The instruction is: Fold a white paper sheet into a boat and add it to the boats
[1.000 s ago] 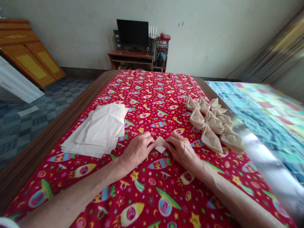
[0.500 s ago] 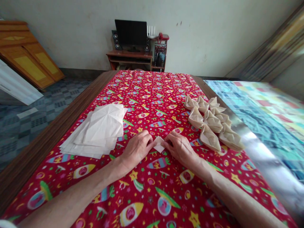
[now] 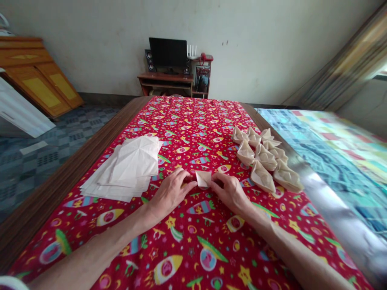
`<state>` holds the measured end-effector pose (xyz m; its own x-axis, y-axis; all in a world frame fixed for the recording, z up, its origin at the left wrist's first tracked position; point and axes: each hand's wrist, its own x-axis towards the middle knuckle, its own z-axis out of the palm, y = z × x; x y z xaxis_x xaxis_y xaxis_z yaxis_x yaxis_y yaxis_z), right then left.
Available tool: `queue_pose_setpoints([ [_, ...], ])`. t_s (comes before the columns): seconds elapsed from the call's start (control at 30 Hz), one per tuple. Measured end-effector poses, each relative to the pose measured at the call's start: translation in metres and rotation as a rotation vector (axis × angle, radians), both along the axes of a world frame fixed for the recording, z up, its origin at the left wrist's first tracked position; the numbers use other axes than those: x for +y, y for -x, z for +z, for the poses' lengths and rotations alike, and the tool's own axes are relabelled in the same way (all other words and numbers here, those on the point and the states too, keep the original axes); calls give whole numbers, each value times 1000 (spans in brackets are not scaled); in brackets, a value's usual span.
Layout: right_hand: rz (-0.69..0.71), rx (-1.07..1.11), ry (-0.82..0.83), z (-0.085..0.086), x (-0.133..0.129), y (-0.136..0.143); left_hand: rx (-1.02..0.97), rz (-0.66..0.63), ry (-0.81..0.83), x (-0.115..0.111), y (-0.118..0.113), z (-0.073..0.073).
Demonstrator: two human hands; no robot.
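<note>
A small folded square of pale paper point(image 3: 204, 178) lies between my two hands over the red cloth, with a diagonal crease across it. My left hand point(image 3: 173, 188) has its thumb tip at the paper's left edge, and a small gap shows between thumb and forefinger. On the right edge, the thumb and fingers of my right hand point(image 3: 229, 189) pinch the paper. Left of my hands is a stack of creased pale paper sheets point(image 3: 134, 161). Several folded boat-shaped papers point(image 3: 262, 176) stand grouped to the right.
A red cloth with rocket prints point(image 3: 181, 241) covers the brown table point(image 3: 39, 213). Beside the table on the right is a surface with blue and patchwork fabric point(image 3: 314, 149). Beyond the far end stands a desk point(image 3: 165, 78) with a monitor point(image 3: 168, 52).
The folded paper has turned from a diamond to a square position. My left fingers have loosened and spread a little. The whole view has tilted slightly upward.
</note>
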<state>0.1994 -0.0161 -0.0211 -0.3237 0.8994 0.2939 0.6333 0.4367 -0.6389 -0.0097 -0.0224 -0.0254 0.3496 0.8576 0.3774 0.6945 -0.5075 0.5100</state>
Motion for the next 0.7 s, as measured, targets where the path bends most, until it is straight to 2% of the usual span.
queue_pose_setpoints([
  [0.13, -85, 108, 34, -5, -8, 12, -35, -28, 28, -6, -9, 6],
  [0.27, -143, 97, 98, -7, -15, 22, -75, 22, -59, -7, -18, 3],
  [0.37, -62, 65, 169, -4, -19, 23, -73, 39, -131, -2, -17, 3],
  [0.47, 59, 111, 196, 3, -22, 18, 59, 9, -233, 0, -9, 13],
  [0.53, 9, 165, 101, 9, -23, 13, 282, -17, -319, -2, -6, 23],
  [0.6, -50, 149, -75, 13, -23, 9, 495, -46, -374, -7, -6, 32],
  [0.7, 43, -8, -239, 13, -20, 6, 585, -101, -398, -14, -11, 35],
])
